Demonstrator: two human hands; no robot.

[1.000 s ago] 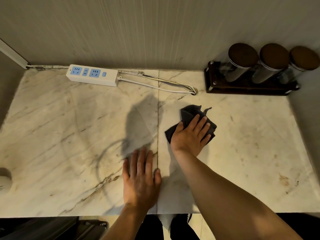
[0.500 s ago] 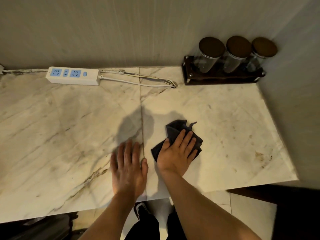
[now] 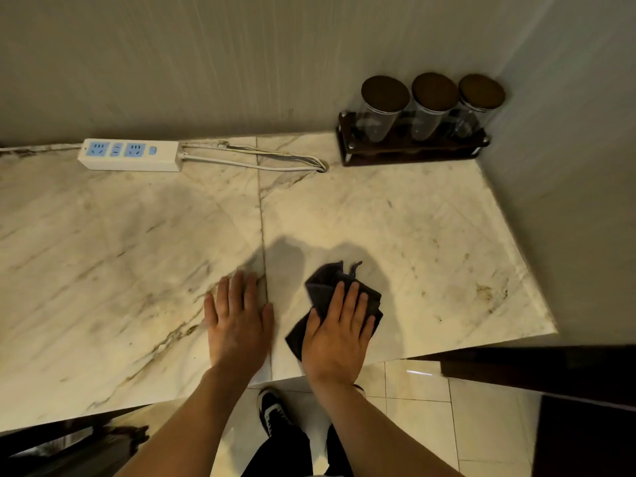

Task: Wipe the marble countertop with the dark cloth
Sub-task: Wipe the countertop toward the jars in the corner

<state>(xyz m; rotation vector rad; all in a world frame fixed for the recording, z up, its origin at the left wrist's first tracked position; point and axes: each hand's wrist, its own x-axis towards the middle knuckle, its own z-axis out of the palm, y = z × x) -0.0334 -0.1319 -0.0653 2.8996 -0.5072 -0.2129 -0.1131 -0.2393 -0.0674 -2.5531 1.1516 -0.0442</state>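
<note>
your right hand (image 3: 339, 333) presses flat on the dark cloth (image 3: 339, 287) near the marble worktop's (image 3: 395, 218) front edge, left hand (image 3: 237, 325) spread bare beside it, mid-wipe, so next sweep toward the stained right front corner.

A veined marble countertop (image 3: 395, 215), seamed down its middle, carries a white power strip (image 3: 130, 154) along its back edge, a dark wooden rack (image 3: 409, 154) in the back right corner, and a crumpled dark cloth (image 3: 323, 290) near the front edge, right of the seam.
</note>
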